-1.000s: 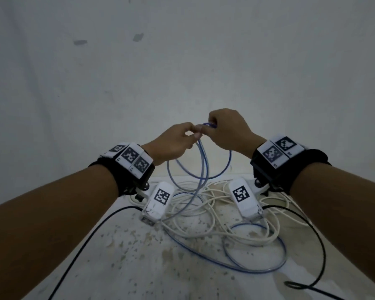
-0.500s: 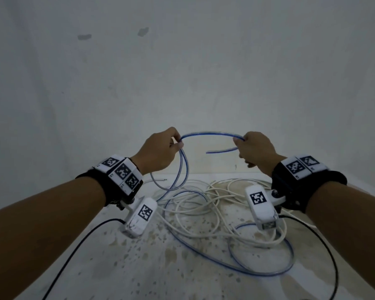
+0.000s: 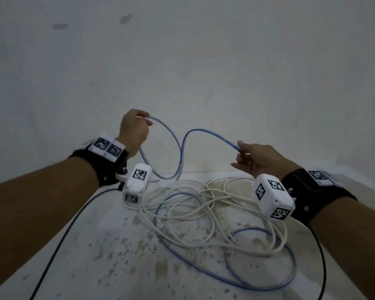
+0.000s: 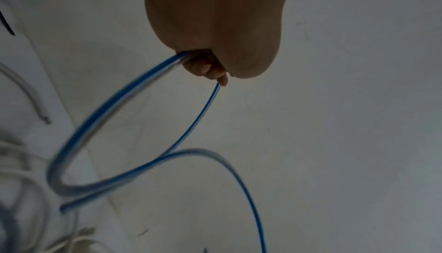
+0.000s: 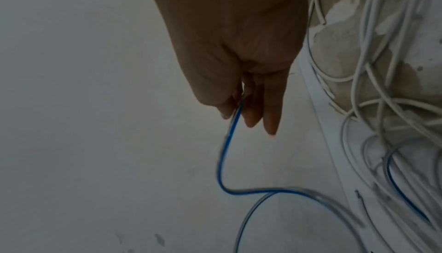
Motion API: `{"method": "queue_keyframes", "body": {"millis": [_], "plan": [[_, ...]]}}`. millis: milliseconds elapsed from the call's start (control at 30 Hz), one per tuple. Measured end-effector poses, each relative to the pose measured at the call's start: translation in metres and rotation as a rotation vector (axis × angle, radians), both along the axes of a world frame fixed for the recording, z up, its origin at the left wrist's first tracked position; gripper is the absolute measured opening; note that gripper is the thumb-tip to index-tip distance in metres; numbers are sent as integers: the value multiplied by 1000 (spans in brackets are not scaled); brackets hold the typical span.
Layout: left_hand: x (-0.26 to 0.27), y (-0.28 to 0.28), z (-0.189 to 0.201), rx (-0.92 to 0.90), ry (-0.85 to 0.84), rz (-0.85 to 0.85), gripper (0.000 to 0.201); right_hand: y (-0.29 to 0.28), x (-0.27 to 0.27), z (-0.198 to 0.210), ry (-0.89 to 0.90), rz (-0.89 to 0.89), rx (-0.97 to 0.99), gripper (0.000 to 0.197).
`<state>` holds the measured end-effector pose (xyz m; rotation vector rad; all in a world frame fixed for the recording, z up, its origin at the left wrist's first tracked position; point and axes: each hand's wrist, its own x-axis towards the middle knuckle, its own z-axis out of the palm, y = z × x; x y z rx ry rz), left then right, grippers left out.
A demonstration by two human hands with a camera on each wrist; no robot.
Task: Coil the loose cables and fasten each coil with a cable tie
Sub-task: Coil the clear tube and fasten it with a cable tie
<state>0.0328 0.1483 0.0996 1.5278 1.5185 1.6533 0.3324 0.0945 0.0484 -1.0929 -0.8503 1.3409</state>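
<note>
A: Hands? Cable position?

B: Left hand (image 3: 133, 131) fisted round gathered loops of the blue cable (image 3: 206, 134); right hand (image 3: 260, 160) pinches the same run; the span lies left to right between them, above the white cables (image 3: 204, 204) on the table (image 3: 108, 252).

A: Nearer hand?

B: Judged: right feeds towards left.

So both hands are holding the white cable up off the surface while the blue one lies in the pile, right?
Not quite. The left hand and right hand both hold the blue cable, as the head view and both wrist views show. The white cable lies in the pile on the surface, where the rest of the blue one also trails.
</note>
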Motion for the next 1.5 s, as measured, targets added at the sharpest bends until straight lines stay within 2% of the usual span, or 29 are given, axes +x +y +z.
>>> {"method": "queue_keyframes", "body": {"millis": [100, 167, 233, 300, 333, 400, 467, 567, 600, 633, 700, 733, 767, 833, 900, 933, 967, 1067, 1100, 1167, 1233, 1300, 1367, 1433, 1500], "plan": [[-6, 23, 16, -12, -50, 36, 27, 0, 15, -4, -110, -53, 20, 14], [-6, 36, 7, -110, 26, 13, 25, 1, 26, -12, -221, -89, 31, 36], [-5, 42, -13, -248, 88, -64, 50, -1, 33, -22, -297, -81, 21, 49], [0, 38, -36, -434, 245, -122, 74, -3, 35, -31, -335, -95, -23, 34], [4, 31, -46, -539, 376, -119, 76, -4, 34, -35, -357, -116, -48, 22], [12, 16, -65, -652, 569, -80, 54, -4, 30, -41, -385, -129, -75, 20], [21, -7, -80, -691, 525, -130, 31, -3, 21, -44, -334, -117, -41, 31], [37, -47, -88, -854, 337, -297, 44, -2, -1, -37, -171, -175, 14, 31], [42, -58, -88, -867, 372, -326, 47, -3, -10, -32, -142, -185, 34, 30], [44, -63, -88, -832, 533, -295, 50, -4, -18, -28, -128, -185, 57, 30], [39, -62, -82, -631, 956, -51, 55, -7, -33, -19, -132, -167, 94, 30], [33, -61, -77, -544, 1050, 64, 55, -10, -40, -15, -137, -156, 107, 30], [26, -60, -72, -486, 1076, 123, 51, -13, -44, -11, -139, -139, 120, 29], [10, -59, -66, -514, 1086, 54, 37, -21, -48, -2, -132, -110, 149, 28], [1, -66, -68, -665, 998, -75, 56, -28, -46, 5, -139, -98, 168, 27], [-2, -72, -69, -733, 919, -132, 58, -30, -44, 7, -146, -96, 172, 27], [-4, -80, -72, -787, 857, -166, 58, -33, -43, 8, -148, -95, 174, 27], [-1, -98, -85, -893, 822, -215, 53, -37, -44, 9, -141, -92, 166, 27], [1, -102, -91, -926, 753, -251, 51, -38, -46, 9, -138, -91, 162, 27], [6, -110, -100, -1007, 479, -365, 49, -39, -53, 9, -136, -81, 157, 27], [15, -117, -103, -1056, 119, -500, 60, -40, -61, 9, -139, -63, 157, 27], [23, -115, -105, -983, -262, -539, 74, -43, -70, 10, -146, -30, 158, 27], [28, -107, -99, -838, -540, -487, 71, -46, -78, 10, -192, 26, 148, 27], [32, -98, -86, -711, -696, -450, 54, -49, -78, 7, -335, 77, 142, 27], [33, -91, -68, -641, -692, -404, 34, -51, -70, -1, -562, 81, 151, 31]]}}
